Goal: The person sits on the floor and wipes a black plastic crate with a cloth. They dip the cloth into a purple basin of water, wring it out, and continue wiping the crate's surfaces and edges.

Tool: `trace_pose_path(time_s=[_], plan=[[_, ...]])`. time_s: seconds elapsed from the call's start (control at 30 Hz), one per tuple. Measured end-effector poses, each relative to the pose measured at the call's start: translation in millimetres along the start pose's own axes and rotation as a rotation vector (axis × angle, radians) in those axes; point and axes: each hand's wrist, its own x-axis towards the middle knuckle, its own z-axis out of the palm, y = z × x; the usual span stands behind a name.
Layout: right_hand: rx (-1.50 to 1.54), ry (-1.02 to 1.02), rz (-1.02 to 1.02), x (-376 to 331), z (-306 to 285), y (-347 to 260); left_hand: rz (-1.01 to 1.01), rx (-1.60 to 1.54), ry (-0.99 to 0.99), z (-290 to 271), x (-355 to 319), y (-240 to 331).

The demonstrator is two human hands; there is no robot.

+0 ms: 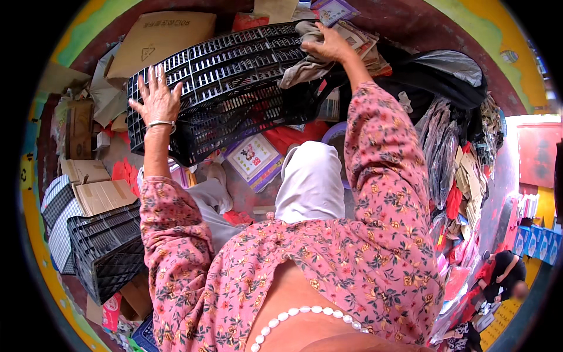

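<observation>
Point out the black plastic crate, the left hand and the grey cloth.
black plastic crate point(234, 70), head view, on its slatted wall.
left hand point(157, 100), head view, on the back of the hand.
grey cloth point(302, 69), head view, on its hanging fold.

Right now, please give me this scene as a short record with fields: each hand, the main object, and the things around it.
left hand: left hand, fingers spread, pressed flat on the black plastic crate
right hand: right hand on the crate's far rim, on a grey cloth
crate: slatted, tilted on its side, lifted above the floor
nearby: second black crate at lower left; cardboard box behind; flattened cardboard; printed paper packets below
grip: neither hand is closed around anything that I can see
</observation>
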Motion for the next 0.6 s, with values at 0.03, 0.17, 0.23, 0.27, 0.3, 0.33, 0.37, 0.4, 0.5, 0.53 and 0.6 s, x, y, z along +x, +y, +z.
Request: trace_pose_path(time_s=[0.03,0.17,0.23,0.27,0.3,0.33,0.37,0.4,0.5,0.53,0.6], plan=[[0.093,-0.055,0.188,-13.2,9.0,-18.8,-0.027,-0.001,-0.128,17.5,-3.0,-16.8],[-0.17,0.257,0.113,-42.6,26.8,-62.4,-0.05,-0.098,-0.345,36.4,-9.0,-35.7],[-0.161,0.328,0.16,-34.0,33.7,-66.6,-0.045,-0.074,-0.336,29.8,-8.7,-25.1],[-0.18,0.379,0.158,-26.3,39.3,-66.9,-0.043,-0.089,-0.322,34.1,-8.6,-23.9],[-0.116,0.302,0.128,-19.3,35.7,-86.0,-0.038,-0.084,-0.334,33.9,-7.7,-24.2],[-0.049,0.219,0.096,-14.9,35.3,-112.4,-0.036,-0.076,-0.354,31.6,-11.3,-25.5],[-0.062,0.25,0.01,-12.5,46.2,-130.1,-0.038,-0.098,-0.337,33.8,-12.9,-24.2],[-0.076,0.284,-0.075,-6.0,59.4,-147.8,-0.04,-0.116,-0.337,35.4,-12.1,-24.0],[0.122,0.248,-0.338,12.7,99.3,-195.2,-0.046,-0.093,-0.352,36.2,-11.7,-25.8],[0.085,0.251,-0.424,17.4,102.9,-210.7,-0.034,-0.095,-0.358,36.2,-11.7,-26.2],[-0.18,0.067,-0.637,22.8,99.5,-233.3,-0.041,-0.088,-0.367,35.6,-13.6,-27.2]])
